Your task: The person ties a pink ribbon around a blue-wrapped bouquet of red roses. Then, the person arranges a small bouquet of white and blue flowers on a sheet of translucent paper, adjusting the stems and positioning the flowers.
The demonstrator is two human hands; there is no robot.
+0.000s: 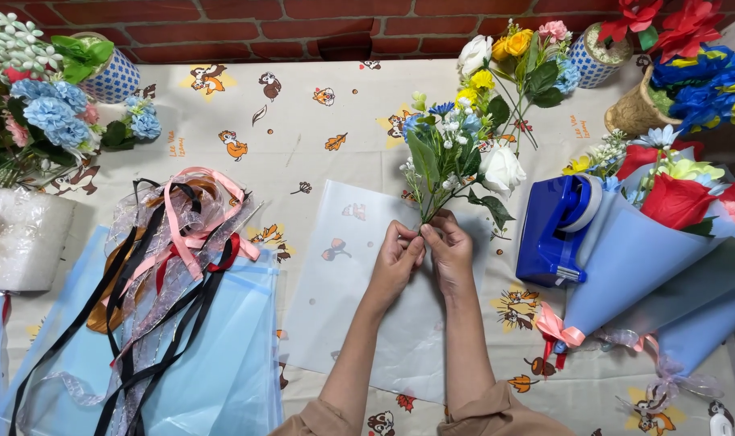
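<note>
Both hands meet over the translucent sheet (359,307), left hand (395,257) and right hand (448,252) pinching the stems of a small posy (452,161), fingers (405,239) touching at the base. Blooms fan up and away from the fingers, a white rose (503,169) at their right edge. Right of the fingers sits a blue tape dispenser (554,230), then a wrapped bouquet (666,234). Left of them, ribbons (177,234) lie over blue paper (222,363) on the tabletop (303,121).

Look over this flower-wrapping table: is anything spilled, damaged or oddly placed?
Nothing looks spilled or damaged. The ribbons lie in a loose tangle over the blue paper sheets, untidy but intact. Both hands, left hand and right hand, hold the small flower bunch by its stems.
</note>
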